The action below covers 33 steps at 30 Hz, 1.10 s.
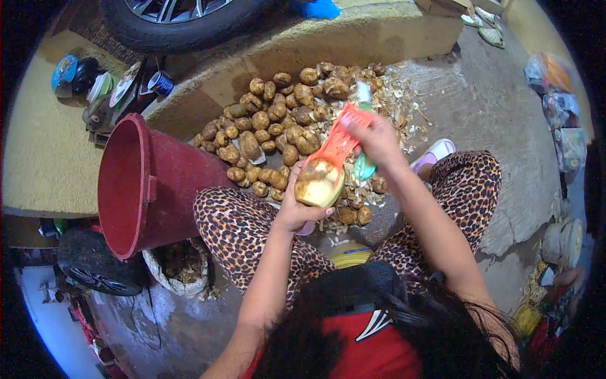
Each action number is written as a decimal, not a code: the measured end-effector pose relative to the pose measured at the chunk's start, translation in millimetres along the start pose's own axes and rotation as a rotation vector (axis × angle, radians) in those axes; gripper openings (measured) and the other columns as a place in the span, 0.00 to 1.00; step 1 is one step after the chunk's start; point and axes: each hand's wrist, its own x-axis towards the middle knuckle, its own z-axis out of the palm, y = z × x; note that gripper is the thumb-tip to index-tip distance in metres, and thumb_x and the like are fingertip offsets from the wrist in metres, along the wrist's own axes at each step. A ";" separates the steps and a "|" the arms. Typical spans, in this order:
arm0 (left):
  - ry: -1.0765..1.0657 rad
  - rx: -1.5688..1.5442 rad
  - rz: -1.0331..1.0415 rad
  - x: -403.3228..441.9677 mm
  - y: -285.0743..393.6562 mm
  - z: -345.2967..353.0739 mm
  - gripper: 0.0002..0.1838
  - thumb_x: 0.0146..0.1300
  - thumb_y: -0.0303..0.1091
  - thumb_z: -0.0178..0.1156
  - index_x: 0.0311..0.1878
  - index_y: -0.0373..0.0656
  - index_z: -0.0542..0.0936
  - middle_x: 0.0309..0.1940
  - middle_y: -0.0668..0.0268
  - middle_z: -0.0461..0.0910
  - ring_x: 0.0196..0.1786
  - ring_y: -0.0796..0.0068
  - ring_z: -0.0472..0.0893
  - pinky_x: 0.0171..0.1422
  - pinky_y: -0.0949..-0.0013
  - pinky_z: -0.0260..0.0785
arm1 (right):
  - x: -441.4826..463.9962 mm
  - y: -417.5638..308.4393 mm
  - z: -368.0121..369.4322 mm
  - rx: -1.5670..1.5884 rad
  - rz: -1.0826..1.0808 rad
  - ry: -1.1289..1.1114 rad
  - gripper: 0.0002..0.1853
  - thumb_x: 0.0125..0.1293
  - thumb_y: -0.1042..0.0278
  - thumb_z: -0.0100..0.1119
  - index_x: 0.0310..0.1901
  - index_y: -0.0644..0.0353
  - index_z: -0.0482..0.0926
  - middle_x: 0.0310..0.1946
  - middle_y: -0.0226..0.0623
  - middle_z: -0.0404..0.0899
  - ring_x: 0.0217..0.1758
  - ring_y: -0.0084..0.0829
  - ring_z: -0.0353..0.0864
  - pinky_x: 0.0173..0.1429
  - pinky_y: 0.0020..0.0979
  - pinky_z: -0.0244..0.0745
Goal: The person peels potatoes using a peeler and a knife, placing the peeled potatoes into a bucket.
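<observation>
My left hand (293,205) is wrapped round a large potato (319,191), pale where peeled and brown where skin remains. In my right hand (377,140) is an orange peeler (341,138), its lower end against the top of the potato. A green object (364,167) shows just below my right hand; what it is I cannot make out. Beyond both hands lies a heap of unpeeled brown potatoes (276,112). Pale peelings (404,101) are scattered on the ground right of the heap.
A big red bucket (144,189) stands tilted at my left, with a white sack (180,268) below it. A low concrete ledge (284,54) runs behind the potatoes, beside a car wheel (177,25). Several plastic packages (560,110) line the right side.
</observation>
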 end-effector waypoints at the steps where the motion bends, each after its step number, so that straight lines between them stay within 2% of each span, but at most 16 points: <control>1: -0.022 0.027 0.022 0.2 0.9 0.2 0.51 0.26 0.24 0.72 0.61 0.42 0.58 0.53 0.65 0.68 0.57 0.72 0.68 0.61 0.67 0.62 | 13.2 7.4 -14.2 -0.086 -0.085 0.114 0.12 0.55 0.61 0.63 0.33 0.62 0.77 0.21 0.27 0.77 0.17 0.14 0.70 0.21 0.18 0.65; 3: -0.067 0.083 0.070 1.2 4.0 -1.9 0.51 0.26 0.25 0.72 0.60 0.41 0.59 0.53 0.65 0.68 0.57 0.72 0.69 0.61 0.67 0.61 | 35.0 9.2 -44.8 -0.258 -0.257 0.341 0.12 0.55 0.61 0.63 0.32 0.62 0.77 0.21 0.28 0.77 0.19 0.15 0.71 0.23 0.19 0.66; 6: -0.034 0.022 -0.026 1.3 3.7 -6.3 0.50 0.26 0.27 0.72 0.60 0.40 0.60 0.53 0.64 0.68 0.57 0.72 0.68 0.62 0.68 0.61 | 32.1 -7.4 -59.1 -0.038 -0.157 0.319 0.12 0.55 0.61 0.63 0.31 0.62 0.77 0.20 0.28 0.77 0.21 0.17 0.72 0.27 0.22 0.67; 9: -0.022 -0.008 -0.045 0.6 4.1 -4.2 0.50 0.25 0.27 0.72 0.60 0.40 0.60 0.53 0.64 0.68 0.56 0.72 0.69 0.62 0.68 0.60 | 19.8 -18.1 -44.1 -0.342 -0.352 0.324 0.12 0.54 0.61 0.63 0.31 0.63 0.77 0.19 0.30 0.76 0.22 0.19 0.73 0.28 0.24 0.67; 10: -0.026 -0.016 -0.045 0.9 4.7 -3.3 0.50 0.25 0.27 0.72 0.60 0.40 0.60 0.53 0.64 0.68 0.56 0.72 0.69 0.62 0.68 0.61 | 15.0 -22.7 -43.3 -0.595 -0.489 0.332 0.13 0.54 0.62 0.63 0.31 0.64 0.77 0.19 0.32 0.76 0.22 0.19 0.72 0.28 0.24 0.67; 13: -0.008 -0.020 -0.030 1.1 3.4 -3.3 0.51 0.25 0.26 0.72 0.60 0.40 0.59 0.53 0.64 0.68 0.56 0.71 0.69 0.62 0.68 0.61 | 4.3 -37.5 -34.9 -0.657 -0.541 0.310 0.13 0.53 0.61 0.63 0.30 0.64 0.77 0.19 0.33 0.76 0.22 0.20 0.72 0.28 0.25 0.67; 16: -0.004 0.017 -0.030 1.4 5.5 -4.6 0.52 0.26 0.27 0.72 0.61 0.41 0.58 0.53 0.64 0.68 0.57 0.71 0.68 0.62 0.67 0.60 | 11.4 -28.6 -37.6 -0.400 -0.480 0.325 0.13 0.53 0.61 0.63 0.30 0.65 0.77 0.19 0.33 0.76 0.21 0.21 0.73 0.28 0.26 0.67; 19: 0.036 -0.099 -0.074 -1.0 3.1 -2.1 0.52 0.26 0.26 0.73 0.62 0.41 0.58 0.54 0.63 0.67 0.58 0.69 0.68 0.63 0.65 0.60 | 10.7 -28.0 -41.2 -0.446 -0.413 0.302 0.12 0.55 0.62 0.62 0.33 0.63 0.78 0.20 0.31 0.77 0.21 0.20 0.74 0.26 0.24 0.67; 22: 0.002 -0.227 -0.055 -0.8 2.8 -2.0 0.51 0.28 0.27 0.72 0.62 0.42 0.57 0.55 0.62 0.67 0.59 0.67 0.68 0.64 0.63 0.60 | 4.9 -27.0 -28.1 0.121 0.005 0.031 0.09 0.56 0.64 0.62 0.34 0.60 0.77 0.22 0.28 0.78 0.20 0.18 0.74 0.24 0.20 0.67; 25: 0.044 -0.163 0.018 1.6 3.0 3.6 0.50 0.30 0.26 0.71 0.62 0.41 0.57 0.55 0.62 0.67 0.59 0.64 0.68 0.65 0.62 0.59 | -10.6 -5.9 0.1 0.286 0.213 -0.074 0.07 0.57 0.65 0.61 0.33 0.58 0.76 0.22 0.26 0.77 0.18 0.15 0.72 0.21 0.17 0.66; 28: 0.009 -0.263 -0.046 -6.3 -1.0 -6.1 0.50 0.30 0.26 0.69 0.62 0.42 0.56 0.55 0.61 0.67 0.60 0.63 0.67 0.65 0.61 0.58 | -3.7 0.4 1.4 0.111 0.047 0.075 0.07 0.57 0.65 0.61 0.32 0.59 0.76 0.21 0.27 0.77 0.16 0.16 0.71 0.19 0.18 0.65; 31: 0.015 -0.243 0.030 -9.6 -5.9 -8.8 0.48 0.30 0.29 0.68 0.62 0.37 0.60 0.57 0.56 0.67 0.61 0.58 0.67 0.67 0.58 0.57 | 26.6 10.0 -38.0 -0.125 -0.155 0.309 0.07 0.58 0.66 0.60 0.33 0.59 0.76 0.21 0.27 0.77 0.15 0.15 0.70 0.18 0.18 0.64; 33: 0.024 -0.232 0.026 -6.5 -5.4 -11.5 0.47 0.30 0.30 0.67 0.61 0.37 0.60 0.56 0.55 0.68 0.59 0.58 0.68 0.66 0.58 0.58 | 27.7 3.8 -41.1 0.090 -0.055 0.260 0.08 0.59 0.65 0.59 0.33 0.60 0.76 0.21 0.27 0.77 0.15 0.15 0.69 0.18 0.18 0.64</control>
